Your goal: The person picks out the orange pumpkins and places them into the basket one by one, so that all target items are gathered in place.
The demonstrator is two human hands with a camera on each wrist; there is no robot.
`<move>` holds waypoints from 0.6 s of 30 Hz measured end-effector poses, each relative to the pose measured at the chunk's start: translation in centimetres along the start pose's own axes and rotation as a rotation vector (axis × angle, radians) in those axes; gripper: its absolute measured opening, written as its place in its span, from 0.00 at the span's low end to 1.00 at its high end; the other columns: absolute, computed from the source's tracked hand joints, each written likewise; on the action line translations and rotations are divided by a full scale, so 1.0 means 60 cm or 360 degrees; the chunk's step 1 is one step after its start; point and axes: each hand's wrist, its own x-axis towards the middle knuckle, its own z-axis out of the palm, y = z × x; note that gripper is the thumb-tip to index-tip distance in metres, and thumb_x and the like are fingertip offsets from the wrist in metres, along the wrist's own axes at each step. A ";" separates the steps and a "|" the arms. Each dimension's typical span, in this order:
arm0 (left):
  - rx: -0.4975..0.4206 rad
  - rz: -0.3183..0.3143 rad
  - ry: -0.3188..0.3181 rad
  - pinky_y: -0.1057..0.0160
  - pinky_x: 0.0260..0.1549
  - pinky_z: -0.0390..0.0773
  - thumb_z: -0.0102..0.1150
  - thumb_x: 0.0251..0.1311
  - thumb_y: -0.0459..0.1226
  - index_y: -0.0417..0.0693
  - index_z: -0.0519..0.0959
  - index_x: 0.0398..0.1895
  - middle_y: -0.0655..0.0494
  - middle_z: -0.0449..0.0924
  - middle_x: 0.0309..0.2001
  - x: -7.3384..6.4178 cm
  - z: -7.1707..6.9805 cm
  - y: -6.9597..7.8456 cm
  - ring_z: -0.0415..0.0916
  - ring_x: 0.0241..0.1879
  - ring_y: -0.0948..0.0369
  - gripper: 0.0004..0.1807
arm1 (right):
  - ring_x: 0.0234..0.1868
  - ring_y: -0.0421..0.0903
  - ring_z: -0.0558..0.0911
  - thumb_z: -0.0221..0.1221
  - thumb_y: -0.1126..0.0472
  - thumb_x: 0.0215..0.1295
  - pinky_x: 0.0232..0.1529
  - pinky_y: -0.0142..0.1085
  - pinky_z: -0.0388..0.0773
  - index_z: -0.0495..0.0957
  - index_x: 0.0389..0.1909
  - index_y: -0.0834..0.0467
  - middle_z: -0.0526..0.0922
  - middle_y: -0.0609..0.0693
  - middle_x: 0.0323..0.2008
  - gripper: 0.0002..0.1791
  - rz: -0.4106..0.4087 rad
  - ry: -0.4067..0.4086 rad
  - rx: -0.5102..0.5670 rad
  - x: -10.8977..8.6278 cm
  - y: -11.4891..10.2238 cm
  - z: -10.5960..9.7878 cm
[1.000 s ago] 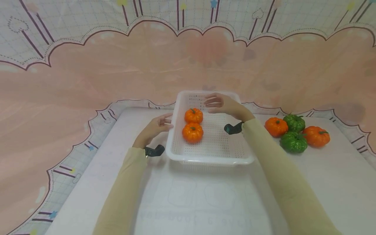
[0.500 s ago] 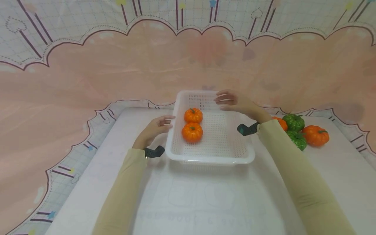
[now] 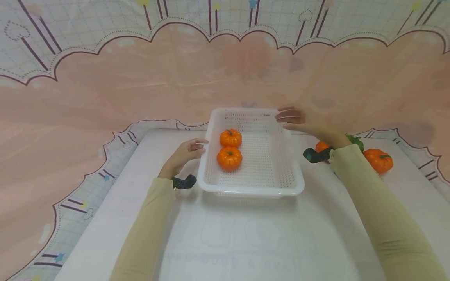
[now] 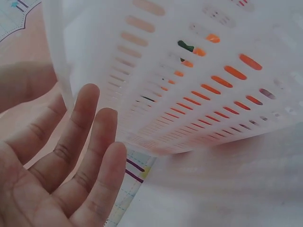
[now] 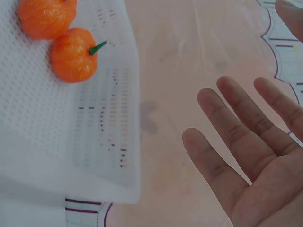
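A white plastic basket (image 3: 251, 191) with slotted walls stands on the table. Two small orange pumpkins, one farther back (image 3: 230, 138) and one nearer (image 3: 229, 158), lie along its left side. My left hand (image 3: 184, 154) is at the left rim, fingers relaxed; in the left wrist view the fingertips (image 4: 107, 116) are against or close to the outer wall. Over the back right corner of the basket hovers my right hand (image 3: 306, 123), palm down and holding nothing. Its fingers are spread and apart from the basket in the right wrist view, where both pumpkins show.
Right of the basket sit an orange pumpkin (image 3: 379, 160), a partly covered orange one (image 3: 321, 146) and a green one (image 3: 356, 143), mostly behind the right sleeve (image 3: 372, 203). A patterned cloth (image 3: 225, 78) hangs behind the white table (image 3: 246, 234).
My right hand has moved from above the basket's inside out to the right, toward the pumpkins there, and its arm now covers part of them. The left hand stays at the rim.
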 end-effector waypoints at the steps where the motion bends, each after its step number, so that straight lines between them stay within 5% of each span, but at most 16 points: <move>1: 0.0000 0.0002 0.0003 0.45 0.64 0.65 0.53 0.64 0.39 0.42 0.64 0.64 0.36 0.70 0.60 0.000 0.000 -0.001 0.71 0.56 0.47 0.26 | 0.65 0.52 0.69 0.57 0.56 0.64 0.65 0.52 0.66 0.58 0.67 0.52 0.68 0.54 0.65 0.31 0.0013 0.0004 -0.0005 -0.004 0.001 -0.004; 10: -0.0002 0.0031 0.0040 0.46 0.62 0.68 0.53 0.64 0.38 0.42 0.65 0.63 0.35 0.71 0.58 0.002 0.003 -0.005 0.72 0.53 0.50 0.25 | 0.63 0.49 0.72 0.56 0.54 0.66 0.57 0.31 0.74 0.60 0.67 0.50 0.70 0.52 0.64 0.30 -0.0016 0.0098 -0.0100 -0.036 0.006 -0.034; 18: 0.0004 0.0049 0.0029 0.46 0.62 0.67 0.52 0.64 0.37 0.41 0.65 0.63 0.35 0.71 0.57 0.001 0.002 -0.006 0.74 0.50 0.55 0.24 | 0.65 0.49 0.68 0.52 0.51 0.68 0.61 0.43 0.71 0.56 0.69 0.48 0.67 0.49 0.66 0.30 0.0079 0.0101 -0.0249 -0.070 0.016 -0.058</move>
